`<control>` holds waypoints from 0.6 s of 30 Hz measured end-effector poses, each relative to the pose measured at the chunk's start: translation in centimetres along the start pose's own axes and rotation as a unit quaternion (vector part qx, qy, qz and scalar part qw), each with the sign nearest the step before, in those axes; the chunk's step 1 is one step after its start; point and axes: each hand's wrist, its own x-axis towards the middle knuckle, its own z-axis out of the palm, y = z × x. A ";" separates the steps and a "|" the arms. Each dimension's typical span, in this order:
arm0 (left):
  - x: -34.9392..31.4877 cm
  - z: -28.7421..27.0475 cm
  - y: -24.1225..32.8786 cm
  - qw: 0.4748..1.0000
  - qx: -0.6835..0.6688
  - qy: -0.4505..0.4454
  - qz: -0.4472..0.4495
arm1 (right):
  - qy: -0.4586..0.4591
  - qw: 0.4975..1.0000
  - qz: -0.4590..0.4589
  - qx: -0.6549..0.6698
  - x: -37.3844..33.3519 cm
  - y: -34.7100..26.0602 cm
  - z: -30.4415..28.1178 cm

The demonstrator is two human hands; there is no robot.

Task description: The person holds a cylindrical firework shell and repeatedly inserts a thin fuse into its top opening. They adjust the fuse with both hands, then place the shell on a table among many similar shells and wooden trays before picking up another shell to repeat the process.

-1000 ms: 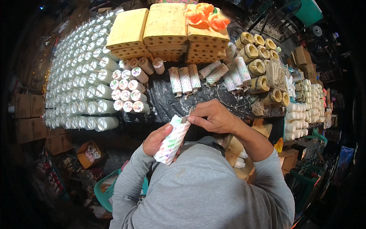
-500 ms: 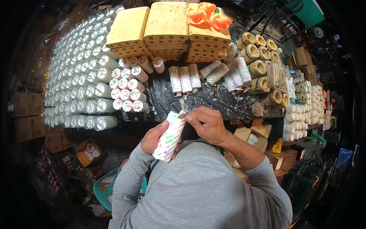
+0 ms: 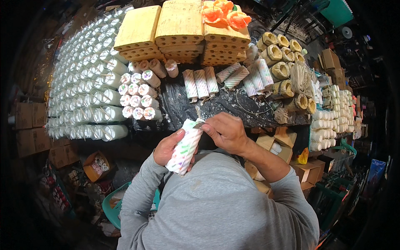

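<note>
A white pillar candle (image 3: 183, 151) with twisted ridges and pastel green, pink and purple marks leans in front of my chest. My left hand (image 3: 167, 149) is wrapped round its lower half, thumb along the side. At the candle's upper rim, my right hand (image 3: 225, 132) pinches a small, thin, dark blade-like piece (image 3: 198, 125) that touches the edge. Its exact kind is hard to make out. On the black-covered table (image 3: 175, 100) just beyond stand or lie similar striped candles (image 3: 201, 84), with several more stacked on their sides (image 3: 138, 100) to the left.
Rows of whitish glass-like cylinders with wicks (image 3: 106, 112) fill the left side. Yellow perforated blocks (image 3: 179, 25) stand at the back, topped by orange flowers (image 3: 225, 13). Hollow yellowish tubes (image 3: 280, 71) are piled at the right, near cream candles (image 3: 323, 129). A green chair (image 3: 111, 212) stands lower left.
The view has shifted slightly. My right hand and the small piece have moved a little at the candle's top; the left hand keeps its hold.
</note>
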 end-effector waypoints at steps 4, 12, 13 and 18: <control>-0.2 0.5 -0.1 1.000 0.010 0.012 0.002 | -0.006 0.998 -0.036 -0.052 -0.1 -0.1 0.1; -0.4 1.6 -0.4 0.994 0.082 0.070 0.018 | -0.122 0.991 0.017 0.042 -0.3 0.3 -1.1; -0.4 1.6 -0.4 0.994 0.080 0.074 0.013 | -0.136 0.990 0.021 0.038 -0.3 0.2 -1.2; -0.4 1.0 -0.6 0.996 0.066 0.067 0.002 | -0.119 0.992 0.011 0.044 -0.6 0.4 -0.7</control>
